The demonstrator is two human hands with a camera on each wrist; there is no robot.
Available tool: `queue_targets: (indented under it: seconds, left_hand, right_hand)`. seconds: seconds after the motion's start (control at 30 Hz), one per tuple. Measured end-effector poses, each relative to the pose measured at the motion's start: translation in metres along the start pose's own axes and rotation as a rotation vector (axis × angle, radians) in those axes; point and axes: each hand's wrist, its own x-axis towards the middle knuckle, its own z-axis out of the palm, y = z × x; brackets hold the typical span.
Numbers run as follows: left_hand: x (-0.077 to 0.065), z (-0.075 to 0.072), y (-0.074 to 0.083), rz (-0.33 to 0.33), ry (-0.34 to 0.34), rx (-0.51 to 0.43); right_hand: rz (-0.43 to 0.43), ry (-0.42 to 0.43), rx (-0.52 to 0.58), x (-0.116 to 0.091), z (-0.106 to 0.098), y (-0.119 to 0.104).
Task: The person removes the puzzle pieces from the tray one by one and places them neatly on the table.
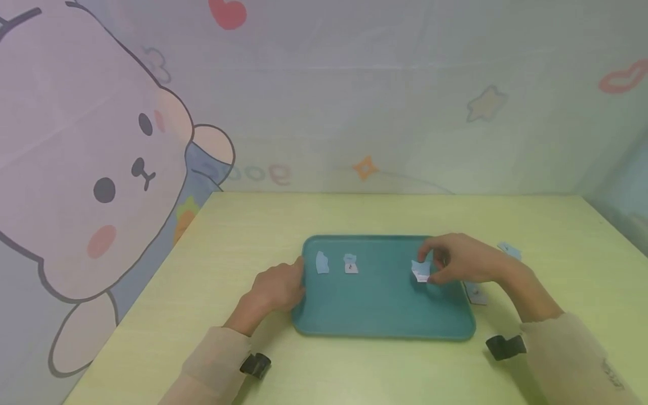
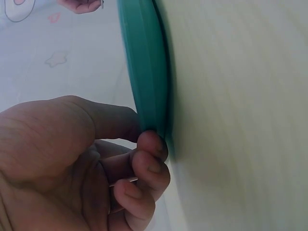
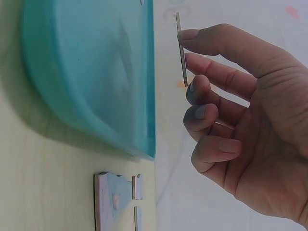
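A person's right hand (image 1: 463, 259) is pinching a small blue and white piece (image 1: 420, 270) between thumb and fingertips, holding it above the right part of a teal tray (image 1: 379, 315), and the right wrist view is showing this piece edge-on, thin and raised clear of the tray. The left hand (image 1: 278, 288) is gripping the tray's left edge, the thumb lying on one side of the rim and the curled fingers meeting the other. Two more pieces are lying apart inside the tray on its left side: a plain blue piece (image 1: 322, 263) nearer the left edge, and a blue and white piece with a dark mark (image 1: 351, 264) to its right. Outside the tray, a larger piece (image 1: 476, 293) is resting on the yellowish bench (image 1: 379, 371) just beside the right edge, while a bluish piece (image 1: 510, 250) is lying farther back, partly hidden behind the right arm
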Motion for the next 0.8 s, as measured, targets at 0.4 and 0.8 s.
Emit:
queue_targets:
  seconds: [0.4, 0.8]
  left_hand:
    - [0.000, -0.001, -0.001, 0.014, -0.002, -0.011]
    - [0.001, 0.001, -0.001, 0.008, -0.006, -0.004]
  right_hand:
    - [0.035, -0.009, 0.022, -0.005, -0.002, -0.001]
    - [0.044, -0.001, 0.046, -0.016, -0.010, 0.010]
